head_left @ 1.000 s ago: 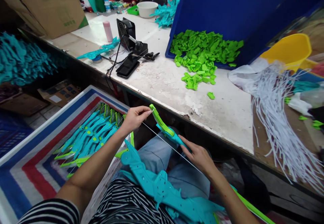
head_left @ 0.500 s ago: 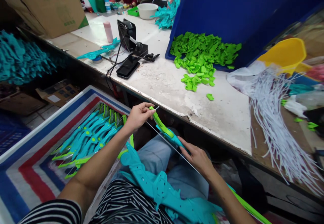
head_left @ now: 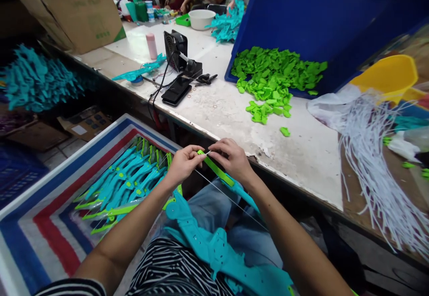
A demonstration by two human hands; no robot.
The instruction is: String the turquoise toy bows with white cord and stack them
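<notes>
My left hand (head_left: 186, 162) pinches the tip of a green limb (head_left: 219, 172), part of a teal-and-green toy bow lying across my lap. Fingers of my right hand (head_left: 232, 155) are closed on the short end of a white string (head_left: 208, 152) at that tip, close to the left fingertips. From there the string (head_left: 231, 200) runs down along the bow and passes behind my right forearm. Another teal plastic bow body (head_left: 214, 249) rests on my lap. The far end of the bow is hidden by my right arm.
Left of me, a striped-lined bin (head_left: 43, 218) holds several teal-and-green bows (head_left: 129, 175). On the table (head_left: 234, 122) are a small fan (head_left: 176, 50), a phone (head_left: 177, 91) and green pieces (head_left: 275, 72) spilling from a blue crate (head_left: 321, 14). White strings (head_left: 368, 153) hang at the right.
My right hand has left the teal part of the bow and moved up to the limb tip, where it now pinches the string end. The left hand stays at the tip.
</notes>
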